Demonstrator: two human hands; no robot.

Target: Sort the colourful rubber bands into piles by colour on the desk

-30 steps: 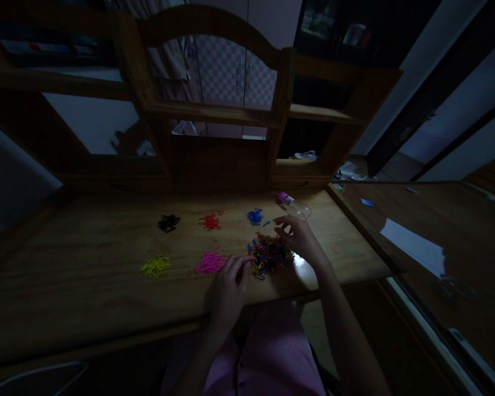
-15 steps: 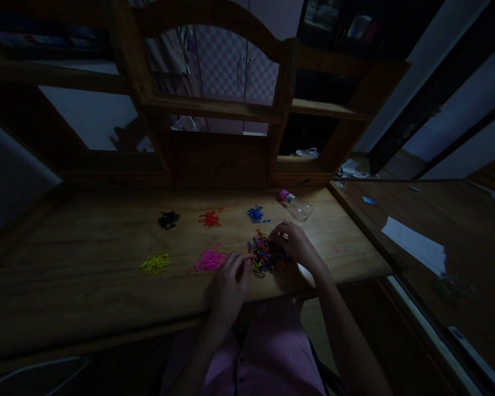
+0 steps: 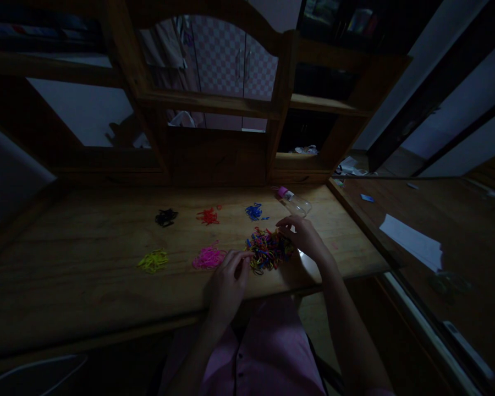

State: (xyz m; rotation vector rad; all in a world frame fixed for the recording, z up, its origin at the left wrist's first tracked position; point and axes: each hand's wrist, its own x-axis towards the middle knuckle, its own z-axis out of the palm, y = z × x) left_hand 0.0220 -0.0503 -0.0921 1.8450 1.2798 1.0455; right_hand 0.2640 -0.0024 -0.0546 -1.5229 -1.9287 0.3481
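Note:
A mixed pile of small coloured loops point(image 3: 268, 250), which look like rubber bands, lies on the wooden desk in front of me. At the pile's left edge is my left hand point(image 3: 230, 278), its fingers bent and drawn together at the tips; what they pinch, if anything, is too small to make out. My right hand point(image 3: 303, 235) reaches over the far right side of the pile, fingers curled inward, their tips at the loops. Single-colour heaps lie around: pink loops point(image 3: 208, 257) beside my left hand, yellow point(image 3: 153, 260), black point(image 3: 165, 216), red point(image 3: 208, 215) and blue point(image 3: 254, 212).
A clear bottle with a purple cap point(image 3: 293, 202) lies behind the pile. Shelving point(image 3: 214, 159) rises along the desk's back edge. To the right, a second brown surface holds white paper point(image 3: 412, 242) and a small blue card point(image 3: 367, 198). The light is dim.
My right hand has shifted slightly up and right, uncovering more of the pile's right side. My left hand stays nearly in place. The whole view has tilted slightly.

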